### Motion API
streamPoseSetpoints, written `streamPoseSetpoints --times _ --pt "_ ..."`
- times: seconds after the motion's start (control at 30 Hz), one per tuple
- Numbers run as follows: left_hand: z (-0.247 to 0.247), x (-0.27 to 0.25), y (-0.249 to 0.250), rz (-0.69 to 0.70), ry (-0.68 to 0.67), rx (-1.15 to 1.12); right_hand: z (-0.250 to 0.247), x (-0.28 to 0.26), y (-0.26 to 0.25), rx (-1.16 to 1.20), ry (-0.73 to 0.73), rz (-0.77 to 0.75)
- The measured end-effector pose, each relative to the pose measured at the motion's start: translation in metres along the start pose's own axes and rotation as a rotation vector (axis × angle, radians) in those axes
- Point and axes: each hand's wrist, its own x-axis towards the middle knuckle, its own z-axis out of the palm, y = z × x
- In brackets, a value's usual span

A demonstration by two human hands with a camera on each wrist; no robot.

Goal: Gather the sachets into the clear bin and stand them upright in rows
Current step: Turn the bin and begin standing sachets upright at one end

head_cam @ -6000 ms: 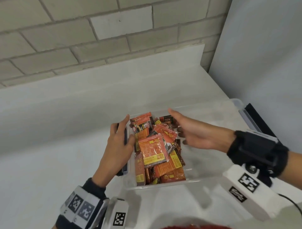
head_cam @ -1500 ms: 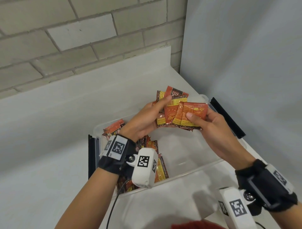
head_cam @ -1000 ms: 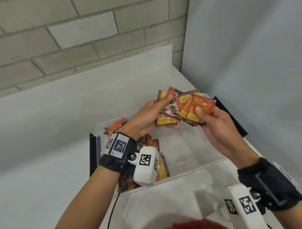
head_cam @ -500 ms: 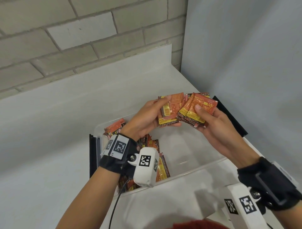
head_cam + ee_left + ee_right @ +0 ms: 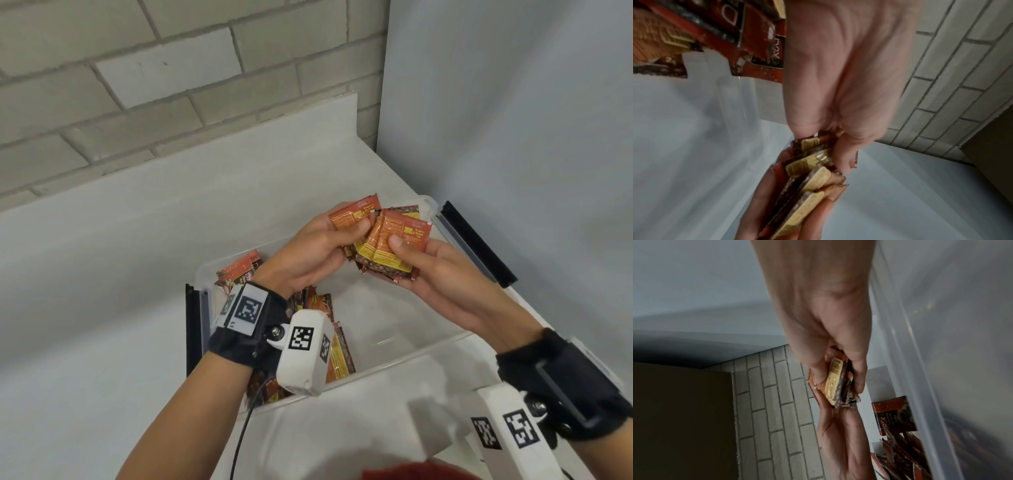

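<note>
Both hands hold a bunch of orange and brown sachets (image 5: 383, 240) in the air above the clear bin (image 5: 404, 356). My left hand (image 5: 318, 246) pinches one side of the bunch, its thumb lying on the top sachet. From the right, my right hand (image 5: 421, 263) grips the stack with its thumb pressed on the front sachet. The left wrist view shows the sachet edges (image 5: 809, 183) between both hands' fingers. In the right wrist view the stack (image 5: 836, 382) is seen edge-on. More sachets (image 5: 329, 342) lie loose in the bin's left part, partly hidden by my left wrist.
The bin stands on a white counter (image 5: 102, 308) in a corner, with a brick wall (image 5: 137, 85) behind and a grey panel (image 5: 513, 137) to the right. Black clips (image 5: 479, 250) sit on the bin's ends. The bin's right part (image 5: 394, 318) shows bare floor.
Six seconds ago both hands were at the pile in the bin. Since then they lifted a bunch; over the last second they have squared it together, the left thumb sliding over the top sachet.
</note>
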Motion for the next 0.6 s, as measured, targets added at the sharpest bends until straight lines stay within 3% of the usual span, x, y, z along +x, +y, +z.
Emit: streamPoseSetpoints --times 0.3,0.6 --pt "-0.002 0.003 -0.007 -0.075 0.002 0.110 0.000 0.001 0.003 -0.082 0.014 -0.055" --pt "-0.009 0.000 -0.004 -0.055 -0.159 0.097 -0.002 0.000 0.000 -0.004 -0.018 -0.066"
